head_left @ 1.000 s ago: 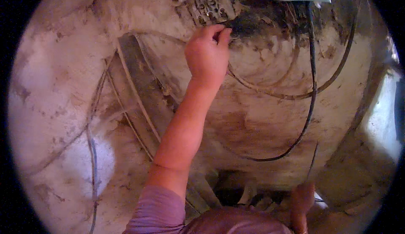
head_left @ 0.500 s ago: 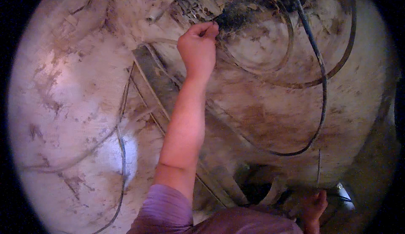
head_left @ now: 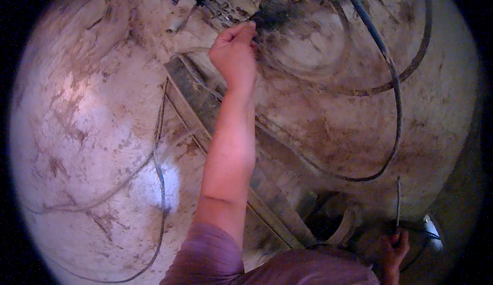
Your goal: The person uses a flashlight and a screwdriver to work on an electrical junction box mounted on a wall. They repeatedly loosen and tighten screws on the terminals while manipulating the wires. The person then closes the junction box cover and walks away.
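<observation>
My left hand (head_left: 233, 54) reaches up to the top middle, its fingertips pinched together. Whatever lies between them is too small to make out. Just beyond the fingertips is a grimy block with rows of small metal parts (head_left: 228, 10), and dark grime (head_left: 280, 15) lies to their right. Left of the block sits a pale, stubby cylinder (head_left: 181, 15). Low at the right, my right hand (head_left: 395, 249) is closed round the lower end of a thin straight rod (head_left: 398, 203), which points upward. Its handle, if any, is hidden in the hand.
A dark thick cable (head_left: 395, 105) loops down the right side. A slanted metal beam (head_left: 187, 97) runs behind my left arm. Thin wires (head_left: 163, 182) hang at the left. Near my right hand are a curved strip (head_left: 346, 226) and a white cylindrical object (head_left: 433, 232).
The view has shifted and turned slightly. My left hand stays by the block, its fingers a little straighter. My right hand still holds the rod and appears slightly farther right in the picture.
</observation>
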The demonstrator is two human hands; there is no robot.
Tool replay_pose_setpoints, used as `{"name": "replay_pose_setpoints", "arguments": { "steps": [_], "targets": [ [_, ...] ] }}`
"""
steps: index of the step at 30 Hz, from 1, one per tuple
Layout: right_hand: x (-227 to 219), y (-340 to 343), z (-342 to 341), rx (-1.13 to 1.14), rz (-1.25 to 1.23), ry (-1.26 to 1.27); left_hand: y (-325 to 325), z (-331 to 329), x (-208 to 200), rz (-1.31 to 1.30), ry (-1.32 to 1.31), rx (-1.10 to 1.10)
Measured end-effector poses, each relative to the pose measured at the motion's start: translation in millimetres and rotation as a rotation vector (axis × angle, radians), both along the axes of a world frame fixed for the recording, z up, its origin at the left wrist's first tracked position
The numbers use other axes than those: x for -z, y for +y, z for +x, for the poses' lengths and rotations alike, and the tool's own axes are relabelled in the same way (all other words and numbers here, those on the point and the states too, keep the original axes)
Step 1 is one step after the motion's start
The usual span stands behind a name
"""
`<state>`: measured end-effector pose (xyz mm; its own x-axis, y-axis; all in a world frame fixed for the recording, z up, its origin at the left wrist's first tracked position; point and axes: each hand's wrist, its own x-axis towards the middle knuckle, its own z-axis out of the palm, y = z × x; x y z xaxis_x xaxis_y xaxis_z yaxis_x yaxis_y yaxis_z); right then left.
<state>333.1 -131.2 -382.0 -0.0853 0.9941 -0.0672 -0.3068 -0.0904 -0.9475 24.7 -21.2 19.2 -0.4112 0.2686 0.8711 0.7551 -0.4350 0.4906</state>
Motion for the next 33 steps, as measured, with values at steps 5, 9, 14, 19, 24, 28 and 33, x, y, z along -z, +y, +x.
{"name": "replay_pose_setpoints", "arguments": {
  "steps": [5, 9, 14, 19, 24, 28, 33],
  "targets": [
    [63, 5, 5, 0.084, 0.139, -0.231, 3, 4, -1, -0.008, 0.023, -0.078],
    [67, 10, 5, 0.077, 0.169, -0.234, 4, 6, -3, 0.008, 0.057, -0.095],
    [49, 12, 3, -0.014, 0.019, -0.074, 5, 5, -6, -0.001, 0.060, -0.053],
    [80, 24, -2, -0.069, -0.008, 0.018, 1, 5, -10, -0.037, 0.057, -0.054],
    [26, 26, -20, -0.165, 0.207, -0.022, 2, 6, -14, -0.055, -0.005, -0.075],
    [9, 28, -34, -0.097, 0.453, -0.262, 0, 3, -15, -0.050, -0.008, -0.075],
    [3, 29, -44, -0.171, 0.506, -0.296, -2, 12, -15, -0.053, -0.054, -0.002]
  ]
}}
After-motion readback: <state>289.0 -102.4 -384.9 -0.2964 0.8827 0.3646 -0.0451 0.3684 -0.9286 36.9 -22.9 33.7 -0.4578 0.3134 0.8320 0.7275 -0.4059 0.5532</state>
